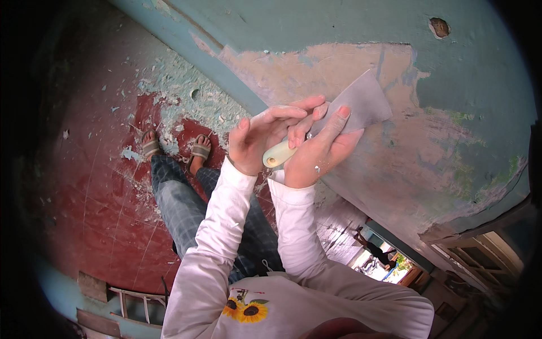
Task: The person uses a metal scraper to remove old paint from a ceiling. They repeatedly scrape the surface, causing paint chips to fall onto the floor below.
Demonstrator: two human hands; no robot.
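Observation:
My right hand (319, 148) is around a scraper with a broad metal blade (360, 99) and a pale handle (277, 154). The right thumb lies flat along the blade, which points up and to the right. Beside it, my left hand (264, 131) has its thumb raised apart and its fingers bent toward the scraper. Those fingertips rest near where handle and blade meet; part of the contact is hidden. Whitish dust coats both hands. Behind the blade is a wall (296, 68) with a bare pinkish patch inside turquoise paint.
Paint flakes (186, 89) litter the red floor (97, 169) along the wall's foot, around my sandalled feet (199, 148). A hole (439, 27) marks the wall at upper right. Near a bright doorway stands another person (379, 252). A wooden frame (139, 303) is at lower left.

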